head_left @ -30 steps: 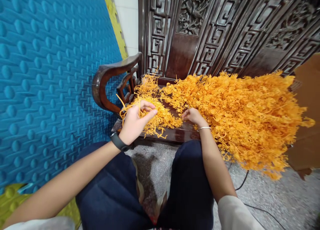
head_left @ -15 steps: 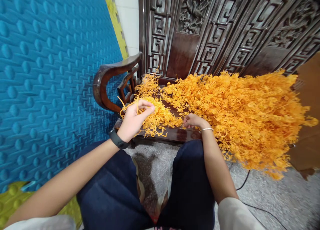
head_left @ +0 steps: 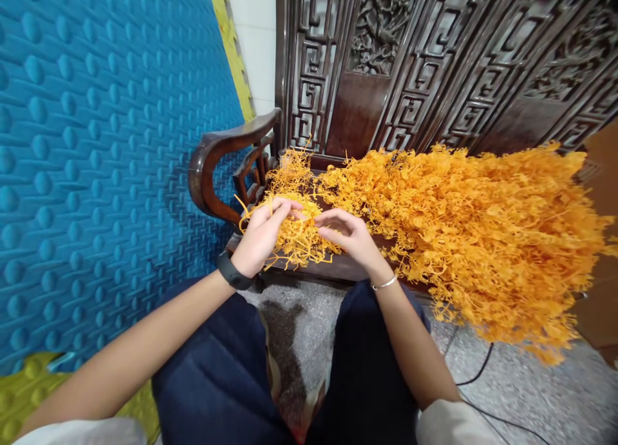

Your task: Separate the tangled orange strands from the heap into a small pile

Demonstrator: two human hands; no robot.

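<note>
Pinching a yellow strand [head_left: 242, 205], the left grip [head_left: 261, 232] could tangle it in the loose pile [head_left: 300, 242] beneath by tugging; the right grip [head_left: 351, 235], spread apart, hovers alongside.

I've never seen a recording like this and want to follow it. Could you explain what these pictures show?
There is no machine here, just a person's two bare hands. One camera, worn on the person's head, takes every picture, looking forward and down past the arms and knees.

On the dark wooden bench lie a small orange heap and, to its right, a big orange heap.

The left hand, above a watch, seems to hold a few orange strands. The right hand reaches toward it with thumb and forefinger apart; whether it touches a strand is too fine to tell.
</note>
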